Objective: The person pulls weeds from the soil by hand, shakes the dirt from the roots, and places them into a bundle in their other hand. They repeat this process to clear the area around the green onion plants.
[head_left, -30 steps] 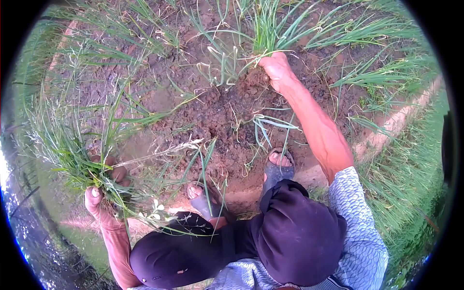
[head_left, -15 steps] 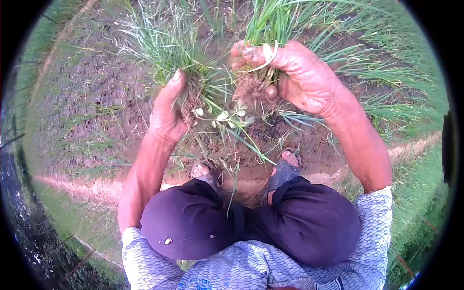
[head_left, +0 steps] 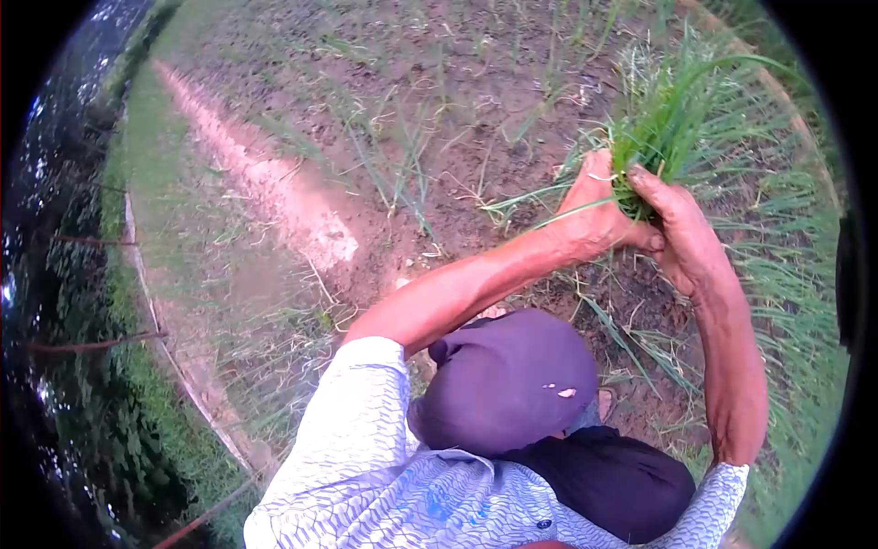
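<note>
A thick bunch of grassy weeds (head_left: 663, 133) with long green blades stands up between my hands, toward the upper right of the view. My left hand (head_left: 596, 206) is closed around its lower left side, the arm reaching across my knee. From the right, my right hand (head_left: 677, 220) grips the same bunch, its thumb pressed against the stems. The two hands touch at the base of the bunch. The roots and most of the fingers are hidden behind the palms.
Damp brown soil (head_left: 466, 137) with scattered thin green shoots spreads ahead. Rows of onion-like plants (head_left: 777, 293) grow on the right. A pale earth ridge (head_left: 274, 201) runs at the left, with a wire-and-post fence line (head_left: 151, 302) beyond. My bent knee (head_left: 512, 380) is below my arms.
My hands, apart before with a rooted clump in each, have come together on one bunch. The view has swung left, so my hands now appear farther right.
</note>
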Demonstrator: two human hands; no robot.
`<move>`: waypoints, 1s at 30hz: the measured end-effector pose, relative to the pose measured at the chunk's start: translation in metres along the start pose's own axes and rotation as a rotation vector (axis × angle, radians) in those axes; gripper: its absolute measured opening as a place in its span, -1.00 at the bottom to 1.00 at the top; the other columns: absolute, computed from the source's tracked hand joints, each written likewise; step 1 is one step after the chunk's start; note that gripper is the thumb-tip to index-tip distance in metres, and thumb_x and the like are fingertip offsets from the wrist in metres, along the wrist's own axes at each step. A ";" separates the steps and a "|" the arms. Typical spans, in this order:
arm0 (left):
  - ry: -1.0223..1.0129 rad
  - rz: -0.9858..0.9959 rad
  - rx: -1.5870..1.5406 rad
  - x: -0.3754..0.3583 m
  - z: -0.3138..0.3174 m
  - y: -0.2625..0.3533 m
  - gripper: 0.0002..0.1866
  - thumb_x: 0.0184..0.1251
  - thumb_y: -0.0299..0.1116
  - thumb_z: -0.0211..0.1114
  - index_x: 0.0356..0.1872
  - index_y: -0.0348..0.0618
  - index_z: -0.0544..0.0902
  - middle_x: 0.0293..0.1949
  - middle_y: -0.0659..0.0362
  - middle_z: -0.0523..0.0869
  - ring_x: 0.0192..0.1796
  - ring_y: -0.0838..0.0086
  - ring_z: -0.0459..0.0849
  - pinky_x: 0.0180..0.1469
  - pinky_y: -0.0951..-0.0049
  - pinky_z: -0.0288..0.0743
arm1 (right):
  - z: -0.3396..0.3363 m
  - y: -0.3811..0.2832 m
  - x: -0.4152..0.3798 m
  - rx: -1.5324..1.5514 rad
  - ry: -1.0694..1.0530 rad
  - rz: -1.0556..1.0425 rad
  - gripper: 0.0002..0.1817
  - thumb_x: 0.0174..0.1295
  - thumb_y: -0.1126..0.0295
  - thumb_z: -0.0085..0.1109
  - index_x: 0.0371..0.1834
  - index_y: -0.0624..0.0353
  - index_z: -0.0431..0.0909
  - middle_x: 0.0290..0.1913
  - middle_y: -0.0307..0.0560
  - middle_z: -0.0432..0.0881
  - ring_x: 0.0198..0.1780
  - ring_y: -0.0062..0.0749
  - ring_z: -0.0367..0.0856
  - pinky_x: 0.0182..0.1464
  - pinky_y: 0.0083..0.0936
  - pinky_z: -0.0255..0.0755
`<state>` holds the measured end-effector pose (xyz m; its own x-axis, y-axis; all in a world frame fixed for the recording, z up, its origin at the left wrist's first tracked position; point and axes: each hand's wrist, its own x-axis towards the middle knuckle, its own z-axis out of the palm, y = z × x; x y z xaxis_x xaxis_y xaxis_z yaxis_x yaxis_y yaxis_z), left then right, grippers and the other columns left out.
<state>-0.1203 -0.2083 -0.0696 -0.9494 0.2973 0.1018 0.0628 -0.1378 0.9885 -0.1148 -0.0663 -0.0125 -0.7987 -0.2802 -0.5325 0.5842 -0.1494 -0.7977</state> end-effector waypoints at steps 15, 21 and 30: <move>0.371 0.221 0.987 -0.092 -0.170 0.084 -0.66 -0.08 -0.33 0.46 -0.30 -0.25 0.55 -0.40 -0.04 0.67 -0.34 0.19 0.70 -0.26 0.30 0.58 | 0.053 -0.007 0.019 -0.205 -0.404 -0.041 -0.52 0.26 0.20 0.26 0.14 0.25 0.45 -0.16 -0.14 0.66 -0.16 -0.50 0.65 -0.16 -0.56 0.57; 1.529 -1.015 2.294 -0.366 -0.333 0.351 0.04 -0.03 -0.09 0.53 0.46 0.07 0.05 0.45 -0.07 0.12 0.39 -0.01 0.25 0.28 -0.20 0.17 | -0.047 0.029 0.055 -0.235 -0.209 0.025 -0.56 0.28 0.17 0.22 0.15 0.14 0.47 -0.14 -0.21 0.64 -0.19 -0.56 0.63 -0.17 -0.64 0.56; 0.958 -0.350 1.560 -0.321 -0.311 0.231 -0.59 0.33 -0.15 0.20 0.11 -0.16 0.57 -0.01 -0.04 0.69 0.00 0.19 0.67 0.11 0.39 0.48 | -0.093 -0.007 0.029 -0.182 0.045 -0.114 -0.55 0.34 0.22 0.12 0.22 0.20 0.42 -0.07 -0.18 0.64 -0.13 -0.57 0.63 -0.07 -0.66 0.53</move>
<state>0.1029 -0.6298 0.0910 -0.7733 -0.5254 0.3548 -0.4854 0.8507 0.2018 -0.1556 0.0149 -0.0492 -0.8663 -0.2278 -0.4446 0.4572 -0.0029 -0.8893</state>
